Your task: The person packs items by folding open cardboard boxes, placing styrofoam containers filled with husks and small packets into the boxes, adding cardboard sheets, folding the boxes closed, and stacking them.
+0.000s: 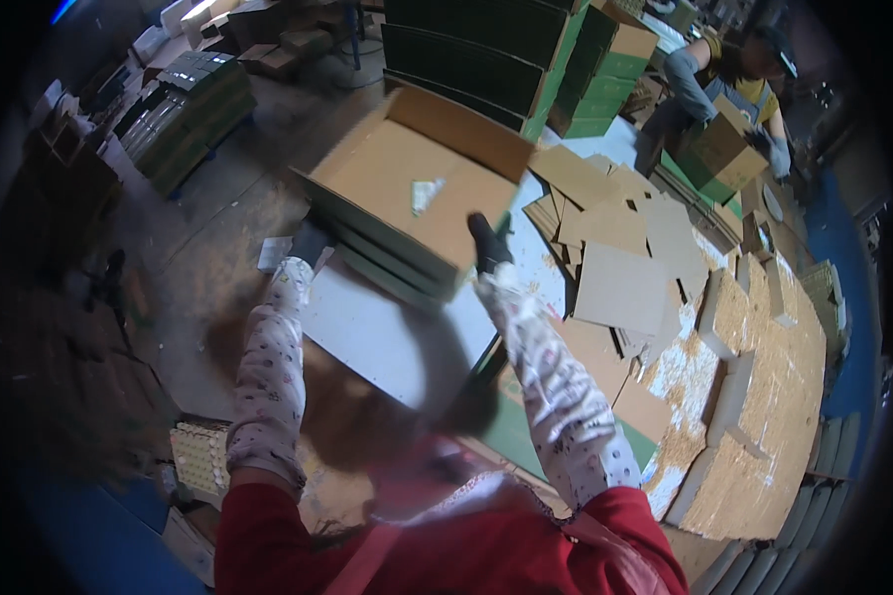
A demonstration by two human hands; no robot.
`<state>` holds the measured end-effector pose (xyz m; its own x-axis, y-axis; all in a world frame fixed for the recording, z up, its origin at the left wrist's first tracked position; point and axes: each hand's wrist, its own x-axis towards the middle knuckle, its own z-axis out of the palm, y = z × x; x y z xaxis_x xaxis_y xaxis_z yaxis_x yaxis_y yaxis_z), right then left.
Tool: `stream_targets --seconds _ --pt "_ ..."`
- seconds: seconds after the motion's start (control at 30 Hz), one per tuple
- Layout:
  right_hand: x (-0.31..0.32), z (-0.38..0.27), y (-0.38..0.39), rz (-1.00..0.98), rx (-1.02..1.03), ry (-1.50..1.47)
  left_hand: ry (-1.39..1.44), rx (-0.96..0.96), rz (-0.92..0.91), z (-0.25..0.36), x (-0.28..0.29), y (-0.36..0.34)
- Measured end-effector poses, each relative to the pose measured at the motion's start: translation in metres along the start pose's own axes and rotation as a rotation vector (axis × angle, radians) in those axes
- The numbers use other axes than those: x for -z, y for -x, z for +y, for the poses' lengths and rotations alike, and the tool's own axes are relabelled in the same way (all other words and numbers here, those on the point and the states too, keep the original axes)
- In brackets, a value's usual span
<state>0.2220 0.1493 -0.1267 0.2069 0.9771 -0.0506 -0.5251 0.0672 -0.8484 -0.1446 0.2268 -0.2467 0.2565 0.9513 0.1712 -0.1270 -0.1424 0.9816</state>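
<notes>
Concrete floor [208, 238] and a white tabletop [387, 342] carry stacked cardboard. Both gloved hands hold an open cardboard box [412, 183] raised above the tabletop: left hand [308, 243] grips its left lower edge, right hand [488, 243] is closed on its right edge. Loose cardboard sheets [620, 253] lie beside it.

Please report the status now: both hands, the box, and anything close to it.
Left hand and right hand, both gloved, grip opposite sides of the open cardboard box. Box tilted above the white table. Loose cardboard sheets lie just right.
</notes>
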Motion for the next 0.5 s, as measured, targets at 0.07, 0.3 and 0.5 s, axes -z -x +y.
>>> stream_targets --seconds 0.07,0.3,0.5 --pt "-0.021 0.016 -0.022 0.288 -0.177 0.723 -0.052 -0.010 0.104 -0.001 -0.011 -0.001" --pt "0.067 -0.012 0.052 -0.309 -0.087 0.881 -0.084 -0.269 1.056 -0.033 -0.081 0.024" --pt "0.472 -0.026 0.189 0.915 0.106 0.777 -0.166 0.237 0.021 -0.072 -0.342 0.154"
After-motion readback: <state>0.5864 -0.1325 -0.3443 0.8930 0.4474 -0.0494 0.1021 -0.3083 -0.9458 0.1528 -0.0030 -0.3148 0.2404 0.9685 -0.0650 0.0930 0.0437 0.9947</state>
